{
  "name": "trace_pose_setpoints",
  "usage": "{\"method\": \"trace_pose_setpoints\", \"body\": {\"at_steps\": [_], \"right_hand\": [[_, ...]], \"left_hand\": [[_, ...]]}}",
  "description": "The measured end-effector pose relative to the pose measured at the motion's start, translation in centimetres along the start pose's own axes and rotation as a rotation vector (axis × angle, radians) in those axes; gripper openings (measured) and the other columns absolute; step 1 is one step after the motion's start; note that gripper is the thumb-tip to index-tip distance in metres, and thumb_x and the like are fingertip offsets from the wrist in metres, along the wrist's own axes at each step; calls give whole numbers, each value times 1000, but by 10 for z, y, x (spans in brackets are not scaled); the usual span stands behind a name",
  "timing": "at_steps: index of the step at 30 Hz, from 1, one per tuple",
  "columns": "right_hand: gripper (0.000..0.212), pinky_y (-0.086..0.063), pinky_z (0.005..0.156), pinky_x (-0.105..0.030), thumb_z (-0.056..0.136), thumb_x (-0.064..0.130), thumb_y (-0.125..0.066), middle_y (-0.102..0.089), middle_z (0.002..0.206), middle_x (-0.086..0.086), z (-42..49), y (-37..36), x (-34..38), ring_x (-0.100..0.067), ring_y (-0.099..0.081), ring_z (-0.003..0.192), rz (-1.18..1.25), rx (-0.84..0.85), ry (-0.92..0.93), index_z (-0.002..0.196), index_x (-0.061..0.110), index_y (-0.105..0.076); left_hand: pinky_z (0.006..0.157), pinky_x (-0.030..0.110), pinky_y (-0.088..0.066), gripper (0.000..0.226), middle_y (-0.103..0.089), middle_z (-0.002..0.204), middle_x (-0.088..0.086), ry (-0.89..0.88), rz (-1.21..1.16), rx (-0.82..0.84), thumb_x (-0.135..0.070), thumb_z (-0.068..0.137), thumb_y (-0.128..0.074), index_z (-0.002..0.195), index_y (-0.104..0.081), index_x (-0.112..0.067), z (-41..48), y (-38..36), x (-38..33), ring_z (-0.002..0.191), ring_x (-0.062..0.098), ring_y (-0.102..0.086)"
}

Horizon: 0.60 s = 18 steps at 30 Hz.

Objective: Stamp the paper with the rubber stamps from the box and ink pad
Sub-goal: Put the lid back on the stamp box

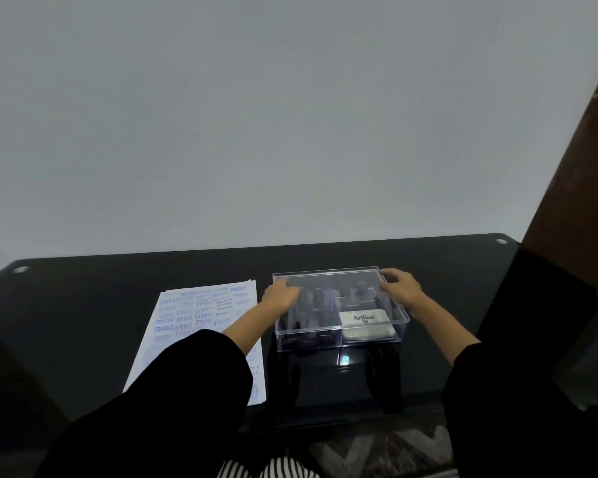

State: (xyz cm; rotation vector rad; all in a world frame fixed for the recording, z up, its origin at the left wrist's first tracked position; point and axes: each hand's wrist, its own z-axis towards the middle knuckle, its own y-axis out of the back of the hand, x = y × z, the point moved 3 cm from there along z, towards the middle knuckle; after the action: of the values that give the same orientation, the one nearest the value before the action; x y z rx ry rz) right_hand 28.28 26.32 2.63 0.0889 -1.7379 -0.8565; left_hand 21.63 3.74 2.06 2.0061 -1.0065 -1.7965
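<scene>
A clear plastic box (339,336) with its lid on stands on the black glass table (83,305). Inside it are several dark rubber stamps (320,298) and a white Artline ink pad (366,322) at the front right. My left hand (279,294) grips the box's left edge near the lid, fingers curled over it. My right hand (402,287) grips the far right corner of the lid. A sheet of paper (194,326), covered with blue stamped words such as FRAGILE and SAMPLE, lies left of the box, partly under my left sleeve.
A pale wall rises behind the table. A dark brown wooden post (567,167) stands at the right. The table's front edge runs below the box, with patterned floor (377,446) beneath.
</scene>
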Motion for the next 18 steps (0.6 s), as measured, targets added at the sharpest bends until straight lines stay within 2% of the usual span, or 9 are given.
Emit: {"method": "trace_pose_setpoints", "body": {"at_steps": [2, 5, 7, 9, 15, 18], "right_hand": [[46, -44, 101, -48, 90, 5, -52, -48, 137, -16, 2, -2, -1, -32, -49, 121, -5, 3, 5, 135, 11, -47], [46, -46, 98, -47, 90, 5, -52, -49, 134, -17, 4, -4, -2, -33, -52, 117, -2, 6, 4, 136, 11, -45], [46, -47, 97, -46, 91, 5, -52, -50, 133, -18, 5, -5, -3, -33, -53, 115, -2, 0, 3, 136, 11, -45], [46, -47, 97, -45, 90, 5, -53, -52, 132, -18, 5, -5, -5, -33, -54, 115, -9, -11, -3, 135, 11, -46], [45, -47, 90, -39, 89, 10, -55, -54, 131, -15, -1, -8, -11, -31, -55, 114, -31, -53, -7, 133, 15, -48], [44, -42, 98, -42, 90, 13, -55, -51, 136, -14, -3, -4, -20, -31, -49, 123, 64, -117, -49, 134, 17, -48]], "left_hand": [[87, 32, -40, 32, -51, 113, 11, -5, 13, -2, -12, 95, -41, 125, -49, -3, 2, -1, 1, 105, 26, -50], [78, 26, -38, 25, -45, 118, 11, -21, 12, -2, -12, 96, -40, 120, -45, -15, 5, -2, 0, 100, 18, -39], [92, 32, -39, 34, -46, 130, 14, -18, 34, 1, -14, 96, -41, 130, -43, -11, 7, -2, 0, 107, 21, -43], [105, 37, -35, 44, -39, 143, 15, 11, 60, 4, -18, 96, -42, 138, -36, -6, 7, -3, 2, 125, 30, -43], [105, 44, -39, 56, -38, 140, 19, 74, 82, -3, -28, 93, -45, 142, -28, -7, 8, -7, 4, 124, 35, -44], [108, 43, -35, 58, -27, 146, 19, 99, 44, -32, -27, 94, -45, 144, -23, -7, 8, -11, 5, 130, 35, -36]]}}
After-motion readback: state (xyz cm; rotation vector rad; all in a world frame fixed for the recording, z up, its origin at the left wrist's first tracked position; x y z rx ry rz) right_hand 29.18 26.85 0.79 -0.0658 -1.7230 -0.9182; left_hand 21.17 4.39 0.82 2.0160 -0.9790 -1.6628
